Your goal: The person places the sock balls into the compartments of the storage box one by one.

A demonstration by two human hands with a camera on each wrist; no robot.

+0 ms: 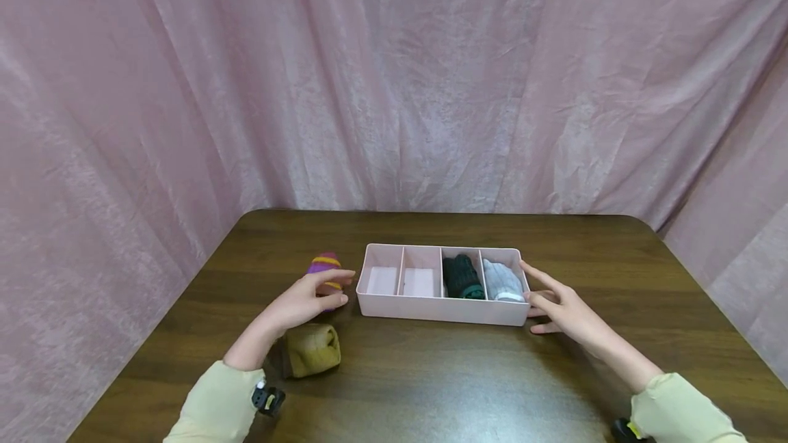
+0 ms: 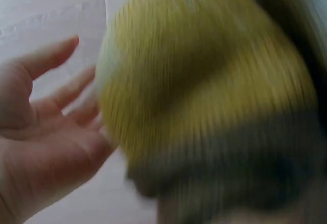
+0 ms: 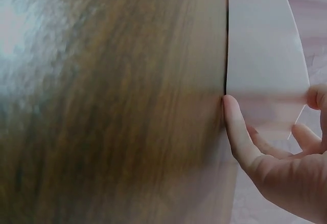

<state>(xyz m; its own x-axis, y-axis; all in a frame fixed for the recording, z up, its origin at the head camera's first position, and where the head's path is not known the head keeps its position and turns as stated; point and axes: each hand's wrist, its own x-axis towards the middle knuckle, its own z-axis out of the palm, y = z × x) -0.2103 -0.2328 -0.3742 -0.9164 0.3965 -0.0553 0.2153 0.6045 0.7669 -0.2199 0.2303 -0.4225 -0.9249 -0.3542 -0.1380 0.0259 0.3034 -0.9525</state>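
A pale pink four-compartment box stands on the table. A dark green rolled sock lies in its third compartment from the left, and a pale grey-blue rolled sock in the rightmost. My right hand touches the box's right end, its extended fingers spread from rim to base in the right wrist view. By the left end is my left hand, thumb and fingers apart, holding nothing. It partly hides a purple, orange-striped rolled sock. A mustard rolled sock lies below that hand and looms large and blurred in the left wrist view.
The two left compartments show bare floors. Brown wood-grain table surface extends around the box. A pink curtain hangs behind the table's far edge and along its sides.
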